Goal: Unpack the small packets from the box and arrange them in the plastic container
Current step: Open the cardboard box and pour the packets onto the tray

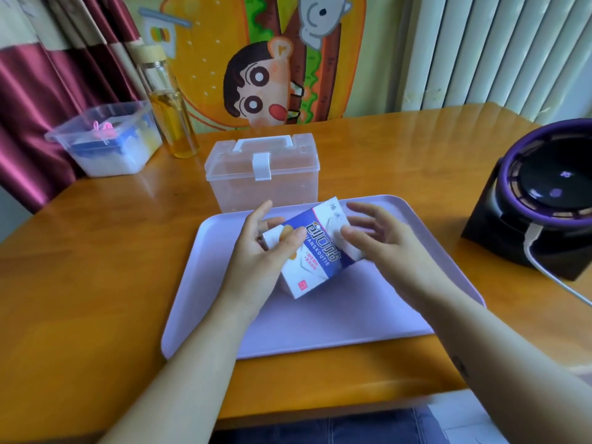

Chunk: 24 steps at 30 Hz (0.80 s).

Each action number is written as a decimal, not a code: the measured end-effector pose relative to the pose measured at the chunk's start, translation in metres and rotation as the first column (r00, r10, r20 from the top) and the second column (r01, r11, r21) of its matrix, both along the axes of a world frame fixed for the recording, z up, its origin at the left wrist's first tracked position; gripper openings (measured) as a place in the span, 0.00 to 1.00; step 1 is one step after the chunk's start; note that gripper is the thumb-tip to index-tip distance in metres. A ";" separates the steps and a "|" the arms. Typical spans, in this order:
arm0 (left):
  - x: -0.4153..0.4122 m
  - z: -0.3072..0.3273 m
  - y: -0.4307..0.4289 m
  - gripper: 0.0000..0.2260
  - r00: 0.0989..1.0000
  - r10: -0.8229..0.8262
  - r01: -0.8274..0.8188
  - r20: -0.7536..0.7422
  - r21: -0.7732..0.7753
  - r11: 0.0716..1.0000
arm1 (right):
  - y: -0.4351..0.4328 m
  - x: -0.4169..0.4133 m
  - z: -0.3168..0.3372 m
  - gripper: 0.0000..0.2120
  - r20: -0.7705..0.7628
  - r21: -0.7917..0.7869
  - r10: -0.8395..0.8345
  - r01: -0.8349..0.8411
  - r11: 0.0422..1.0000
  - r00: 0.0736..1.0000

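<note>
A white and blue cardboard box (pixel 315 251) is held tilted just above the lilac tray (pixel 320 318). My left hand (pixel 261 251) grips its left end, thumb across the printed face. My right hand (pixel 371 238) holds the right end, thumb on the top face and the other fingers spread behind it. The box looks closed and no small packets are visible. Behind the tray stands the clear plastic container (pixel 262 173) with a white handle, its lid down and its white latch closed.
An open clear bin (pixel 105 142) with blue and white contents sits at the back left, beside a glass bottle (pixel 169 100) of yellow liquid. A black and purple device (pixel 544 193) with a white cable stands at the right. The wooden table's edge runs near me.
</note>
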<state>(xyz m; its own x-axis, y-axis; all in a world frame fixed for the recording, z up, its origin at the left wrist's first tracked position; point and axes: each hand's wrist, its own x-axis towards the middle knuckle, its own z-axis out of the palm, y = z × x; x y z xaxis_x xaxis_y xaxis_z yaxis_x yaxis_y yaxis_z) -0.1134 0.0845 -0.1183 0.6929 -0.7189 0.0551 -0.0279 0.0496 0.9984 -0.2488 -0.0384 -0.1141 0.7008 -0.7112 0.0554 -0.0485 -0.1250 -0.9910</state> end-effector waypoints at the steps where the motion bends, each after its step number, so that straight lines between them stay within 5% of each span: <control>1: -0.001 0.000 0.000 0.31 1.000 0.015 -0.015 0.010 0.005 1.000 | 0.000 -0.001 0.002 0.14 -0.010 -0.143 -0.042 0.040 0.989 0.999; 4: -0.001 0.000 -0.003 0.27 0.999 0.044 -0.044 0.024 0.000 0.999 | 0.004 -0.002 0.009 0.08 -0.019 -0.404 -0.089 0.074 0.912 0.996; 6: -0.001 -0.001 -0.003 0.26 0.997 0.064 -0.064 0.037 -0.003 0.998 | 0.007 0.000 0.010 0.02 -0.049 -0.471 -0.109 0.073 0.879 0.993; 9: -0.005 0.001 -0.004 0.26 0.993 0.074 -0.075 0.091 0.010 0.997 | 0.009 0.005 0.007 0.06 -0.079 -0.525 -0.181 0.113 0.843 0.980; 24: -0.005 -0.002 -0.001 0.27 0.930 0.074 -0.096 0.361 0.044 0.994 | -0.001 0.014 0.008 0.09 -0.163 -0.206 -0.090 0.056 0.977 0.983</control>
